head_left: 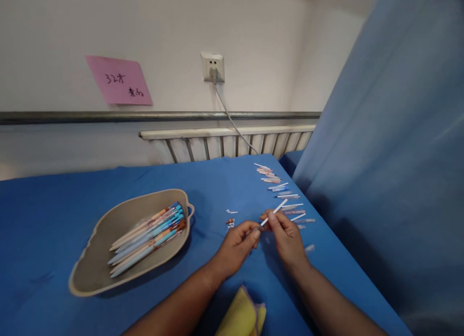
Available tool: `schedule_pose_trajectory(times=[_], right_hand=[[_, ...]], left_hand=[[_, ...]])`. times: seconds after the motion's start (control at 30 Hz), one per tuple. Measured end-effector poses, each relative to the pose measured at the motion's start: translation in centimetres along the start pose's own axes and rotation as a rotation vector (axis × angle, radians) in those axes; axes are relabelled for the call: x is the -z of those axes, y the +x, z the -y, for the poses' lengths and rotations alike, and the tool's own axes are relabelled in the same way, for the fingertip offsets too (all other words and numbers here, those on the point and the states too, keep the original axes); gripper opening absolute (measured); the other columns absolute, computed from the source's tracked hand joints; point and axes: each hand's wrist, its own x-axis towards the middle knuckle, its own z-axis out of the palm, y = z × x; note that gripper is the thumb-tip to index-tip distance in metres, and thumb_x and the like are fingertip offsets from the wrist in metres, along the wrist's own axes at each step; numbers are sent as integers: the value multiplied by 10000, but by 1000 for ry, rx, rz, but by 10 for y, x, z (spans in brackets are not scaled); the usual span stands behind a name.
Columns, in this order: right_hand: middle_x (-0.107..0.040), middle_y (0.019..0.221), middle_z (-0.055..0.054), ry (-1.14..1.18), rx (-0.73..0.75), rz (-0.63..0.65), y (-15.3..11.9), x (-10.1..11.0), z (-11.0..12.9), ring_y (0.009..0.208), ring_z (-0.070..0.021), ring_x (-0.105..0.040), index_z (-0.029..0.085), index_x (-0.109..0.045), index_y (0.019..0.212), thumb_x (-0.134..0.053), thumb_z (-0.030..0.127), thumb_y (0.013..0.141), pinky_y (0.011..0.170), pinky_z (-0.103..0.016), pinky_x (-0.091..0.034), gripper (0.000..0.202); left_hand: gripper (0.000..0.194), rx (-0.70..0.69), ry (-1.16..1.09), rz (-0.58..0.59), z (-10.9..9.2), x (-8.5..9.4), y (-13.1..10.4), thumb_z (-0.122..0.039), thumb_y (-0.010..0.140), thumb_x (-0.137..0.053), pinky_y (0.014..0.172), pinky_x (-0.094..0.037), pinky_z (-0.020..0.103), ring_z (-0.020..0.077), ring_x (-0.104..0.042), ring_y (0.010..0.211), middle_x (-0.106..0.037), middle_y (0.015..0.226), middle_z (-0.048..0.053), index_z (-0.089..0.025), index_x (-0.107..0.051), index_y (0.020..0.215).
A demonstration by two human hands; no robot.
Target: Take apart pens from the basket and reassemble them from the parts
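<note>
To your left, the tray [89, 270] holds pens [148, 237]. Past small loose pieces [231, 221], your left hand [237, 241] pinches the lower end of the white stick [275, 211] above the blue cloth [203, 181]; your right hand [288, 237] grips its shaft. Two-handed adjusting, seemingly; the next move calls for steady alignment.

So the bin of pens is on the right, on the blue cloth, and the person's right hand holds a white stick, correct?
Not quite: the head view shows the bin of pens on the left. It is on the blue cloth, and the right hand holds a white stick.
</note>
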Motion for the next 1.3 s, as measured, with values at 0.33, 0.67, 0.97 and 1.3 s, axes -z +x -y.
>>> schedule_pose_trajectory(times=[0.33, 0.67, 0.97, 1.3], right_hand=[[-660, 942, -64, -49, 152, 183, -2, -10, -5, 935, -198, -592, 204, -708, 955, -467, 387, 887, 841, -318, -450, 310], [-597, 685, 10, 146, 23, -66, 7, 3, 2, 629, -134, -554, 200, -652, 885, -612, 399, 785, 611, -268, -461, 227], [-569, 590, 30, -11, -43, 181, 26, 25, 14, 540, -104, -512, 167, -630, 710, -637, 385, 740, 539, -235, -414, 221], [-669, 825, -20, -527, -29, 123, -2, 116, 1, 731, -165, -599, 205, -668, 904, -539, 219, 801, 695, -292, -463, 165]], left_hand=[[320, 124, -282, -29, -1, -2, 2, -480, 817, -551, 380, -155, 174, 33, -217, 401, -356, 534, -92, -166, -505, 780], [297, 211, -256, 31, -6, 3, 2, -439, 859, -507, 385, -124, 176, 39, -190, 400, -306, 508, -95, -148, -563, 879], [323, 229, -205, 169, -8, 3, 5, -428, 869, -497, 396, -128, 179, 33, -209, 416, -393, 586, -73, -174, -512, 1067], [275, 241, -161, 93, -1, 5, 10, -425, 868, -488, 390, -160, 165, 36, -223, 416, -411, 579, -74, -172, -528, 965]])
